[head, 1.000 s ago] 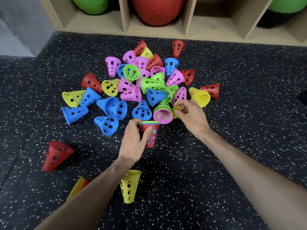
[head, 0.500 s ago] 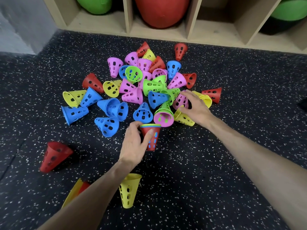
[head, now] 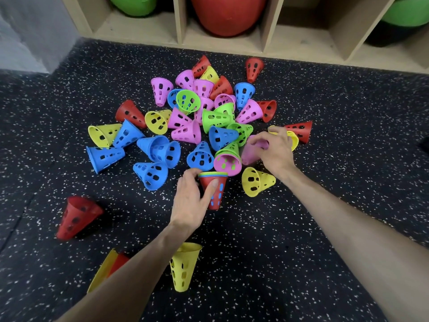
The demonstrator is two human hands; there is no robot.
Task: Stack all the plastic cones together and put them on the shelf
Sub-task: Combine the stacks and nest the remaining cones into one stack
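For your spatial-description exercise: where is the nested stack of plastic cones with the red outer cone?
In the head view, the red-outside cone stack stands centre, gripped by the left hand, just below the pink cone.

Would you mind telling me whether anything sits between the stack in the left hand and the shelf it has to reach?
Yes. The loose cone pile covers the floor directly between the nested stack held by the left hand and the wooden shelf. Its bays already hold large red and green balls.
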